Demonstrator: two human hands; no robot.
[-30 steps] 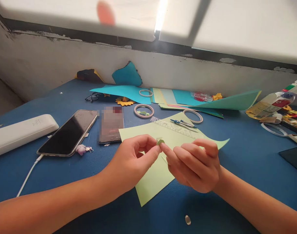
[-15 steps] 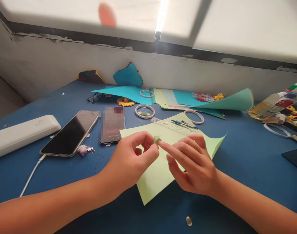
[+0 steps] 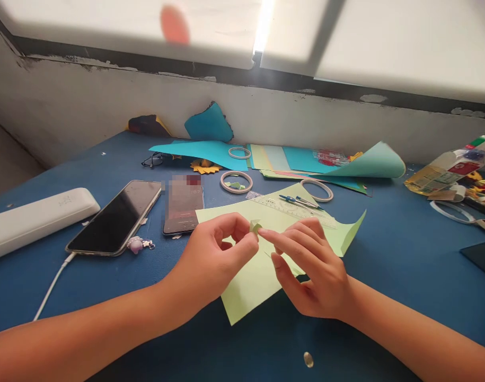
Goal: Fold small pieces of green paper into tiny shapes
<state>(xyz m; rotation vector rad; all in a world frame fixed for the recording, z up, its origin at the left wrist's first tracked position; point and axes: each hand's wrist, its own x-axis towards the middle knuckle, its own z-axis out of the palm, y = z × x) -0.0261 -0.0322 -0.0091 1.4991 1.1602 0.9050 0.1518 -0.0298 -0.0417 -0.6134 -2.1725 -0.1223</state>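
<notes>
Between the thumb and forefinger of my left hand (image 3: pixel 218 249) is a small folded piece of light green paper (image 3: pixel 255 226). The forefinger of my right hand (image 3: pixel 311 265) reaches to the folded piece's right edge and seems to touch it. My right thumb is apart from that finger, and the other fingers are loosely bent. Below both hands lies a large light green sheet (image 3: pixel 246 297), its right corner curled up. A clear ruler (image 3: pixel 274 206) and a blue pen-like tool (image 3: pixel 296 201) rest on the sheet.
Two phones (image 3: pixel 117 217) (image 3: pixel 182 204) and a white power bank (image 3: pixel 43 220) lie to the left. Tape rolls (image 3: pixel 222 183) (image 3: pixel 317 191) sit behind the sheet. Coloured papers (image 3: pixel 210 154) line the wall. A bottle (image 3: pixel 444 170) leans at the right.
The large green sheet has shifted slightly left and up, and its curled corner moved. My right hand has moved slightly left. At the back, the curled paper's edge has swung left.
</notes>
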